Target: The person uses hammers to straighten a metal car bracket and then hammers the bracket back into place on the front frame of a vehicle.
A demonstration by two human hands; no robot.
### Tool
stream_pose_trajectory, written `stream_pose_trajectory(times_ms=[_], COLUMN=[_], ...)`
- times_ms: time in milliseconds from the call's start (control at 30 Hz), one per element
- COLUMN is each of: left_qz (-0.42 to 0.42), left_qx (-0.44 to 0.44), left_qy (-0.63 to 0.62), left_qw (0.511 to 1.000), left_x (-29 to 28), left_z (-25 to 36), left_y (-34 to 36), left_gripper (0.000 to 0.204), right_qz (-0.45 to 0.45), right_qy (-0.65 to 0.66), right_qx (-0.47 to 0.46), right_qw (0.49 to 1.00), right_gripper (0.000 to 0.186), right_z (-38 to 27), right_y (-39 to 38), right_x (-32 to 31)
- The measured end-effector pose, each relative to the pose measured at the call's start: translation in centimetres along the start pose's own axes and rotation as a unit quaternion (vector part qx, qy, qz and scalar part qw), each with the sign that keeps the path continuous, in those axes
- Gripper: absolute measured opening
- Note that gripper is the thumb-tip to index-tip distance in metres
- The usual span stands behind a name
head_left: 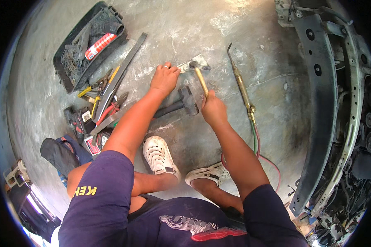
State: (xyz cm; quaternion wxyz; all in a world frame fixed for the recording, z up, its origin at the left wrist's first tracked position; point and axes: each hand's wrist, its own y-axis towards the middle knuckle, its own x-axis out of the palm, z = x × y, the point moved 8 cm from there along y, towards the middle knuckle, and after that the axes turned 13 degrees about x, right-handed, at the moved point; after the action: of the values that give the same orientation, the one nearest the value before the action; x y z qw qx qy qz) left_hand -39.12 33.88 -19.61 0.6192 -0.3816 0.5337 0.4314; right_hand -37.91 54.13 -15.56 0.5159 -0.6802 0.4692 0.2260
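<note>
Your right hand (214, 109) is wrapped around the wooden handle of the hammer (201, 80); your left hand (165, 78) is at the left end of the pale metal piece (201, 61), on the floor (272, 86) at upper centre of the frame, its fingertips too hidden to tell whether they pinch. To strike well, I'd keep those fingers away from the hammer face, brace the piece flat, and use short, square blows clear of the sledgehammer (188, 101) just below. The piece's long axis runs roughly left to right, rising slightly rightward; the hammer's handle slants from its head toward lower right.
</note>
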Motion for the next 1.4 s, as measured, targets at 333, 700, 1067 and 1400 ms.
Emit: stream_pose_trajectory(times_ms=[333, 700, 1067, 1400], left_qz=[-0.018, -0.031, -0.036, 0.051], left_qx=[-0.032, -0.065, -0.082, -0.139], left_qy=[-0.02, -0.052, -0.031, -0.244], left_qw=[0.999, 0.996, 0.996, 0.958], left_x=[0.8, 0.1, -0.3, 0.2], left_z=[0.2, 1.0, 2.1, -1.7], left_y=[-0.1, -0.8, -0.4, -0.4], left_gripper=[0.027, 0.029, 0.026, 0.033], right_qz=[0.024, 0.038, -0.007, 0.062], right_qy=[-0.032, 0.045, -0.061, 0.156], right_qx=[0.013, -0.014, 0.036, 0.069], right_qw=[0.999, 0.998, 0.997, 0.983], right_gripper=[0.026, 0.024, 0.024, 0.027], right_z=[0.4, -1.5, 1.5, 5.8], right_y=[1.9, 0.7, 1.3, -1.1], right_x=[0.4, -0.7, 1.4, -3.9])
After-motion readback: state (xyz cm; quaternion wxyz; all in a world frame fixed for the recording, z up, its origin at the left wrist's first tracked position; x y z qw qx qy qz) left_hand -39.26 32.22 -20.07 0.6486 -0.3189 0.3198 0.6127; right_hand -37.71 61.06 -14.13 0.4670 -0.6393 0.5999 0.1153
